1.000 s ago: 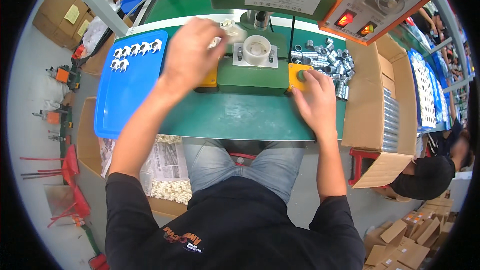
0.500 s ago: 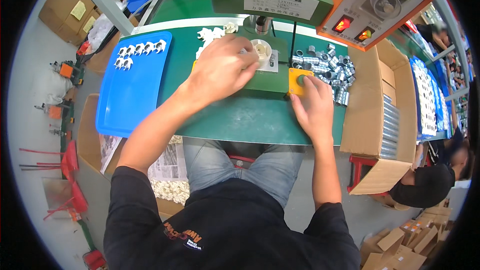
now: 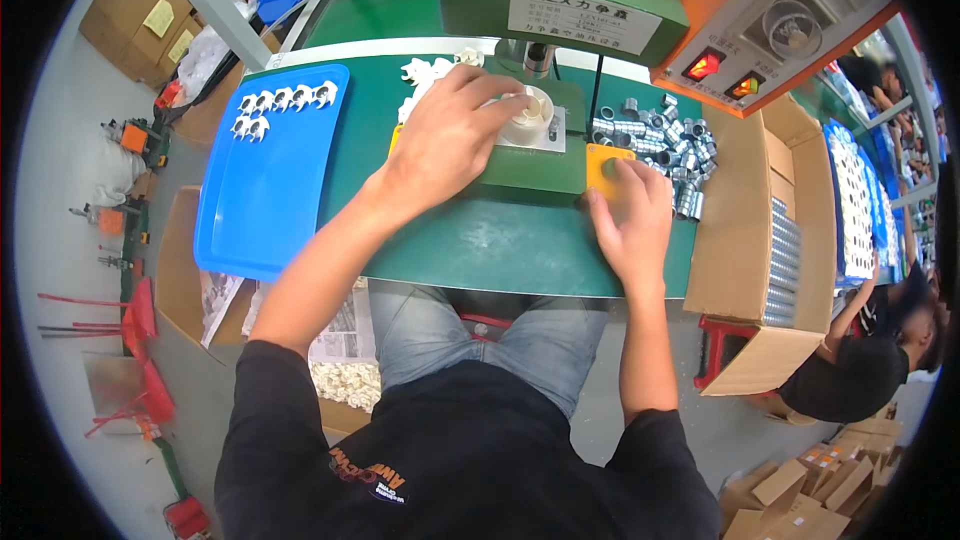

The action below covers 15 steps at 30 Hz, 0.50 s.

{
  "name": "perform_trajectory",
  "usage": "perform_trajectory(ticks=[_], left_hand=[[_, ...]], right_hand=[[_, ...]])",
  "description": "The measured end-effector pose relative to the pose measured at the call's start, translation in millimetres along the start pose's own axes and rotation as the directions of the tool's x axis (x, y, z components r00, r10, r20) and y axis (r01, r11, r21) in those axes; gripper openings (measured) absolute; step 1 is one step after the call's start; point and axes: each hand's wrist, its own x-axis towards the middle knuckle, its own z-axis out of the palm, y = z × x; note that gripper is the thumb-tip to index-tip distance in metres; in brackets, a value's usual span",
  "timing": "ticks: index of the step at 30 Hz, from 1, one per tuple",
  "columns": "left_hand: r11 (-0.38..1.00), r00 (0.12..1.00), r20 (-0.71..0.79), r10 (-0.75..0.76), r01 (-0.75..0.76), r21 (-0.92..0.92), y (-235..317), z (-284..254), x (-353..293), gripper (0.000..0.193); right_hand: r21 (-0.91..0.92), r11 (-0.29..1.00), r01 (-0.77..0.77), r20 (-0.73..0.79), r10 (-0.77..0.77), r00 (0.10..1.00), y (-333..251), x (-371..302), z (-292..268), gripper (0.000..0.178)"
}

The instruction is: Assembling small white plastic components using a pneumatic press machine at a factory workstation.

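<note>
My left hand (image 3: 440,145) reaches over the green press base (image 3: 530,168), its fingers bent together at the left rim of a round white holder (image 3: 541,131). They appear to pinch a small cream-white plastic part (image 3: 534,108) inside that holder; the fingertips partly hide it. Above the holder hangs the press's metal ram (image 3: 538,60). At the base's right side, my right hand (image 3: 637,225) rests on a yellow button box (image 3: 600,172). Its fingers lie over the dark round button, and its thumb is apart at the box's near edge.
White claw-shaped parts (image 3: 425,72) lie behind my left hand. A blue tray (image 3: 265,210) at left carries several white parts with dark insides. Metal sleeves (image 3: 660,140) are heaped at right, beside a cardboard box (image 3: 728,230). An orange control box (image 3: 745,15) overhangs the back right.
The whole view has shifted slightly, placing the press a little farther right and lower. My left fingers have moved a little at the holder's rim. My right hand stays on the button box.
</note>
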Motion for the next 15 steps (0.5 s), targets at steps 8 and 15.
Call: perform_trajectory(ticks=[8, 15], left_hand=[[1.0, 1.0, -0.025, 0.0, 0.0, -0.03, -15.3, 15.5, 3.9, 0.031], [0.99, 0.998, 0.012, 0.06, -0.061, 0.124, -2.2, 4.7, 2.8, 0.033]], right_hand=[[0.011, 0.999, -0.041, -0.019, 0.041, 0.999, -5.3, -1.5, 0.9, 0.048], [0.018, 0.999, -0.044, -0.008, 0.044, 0.999, -4.5, -0.7, 1.4, 0.047]])
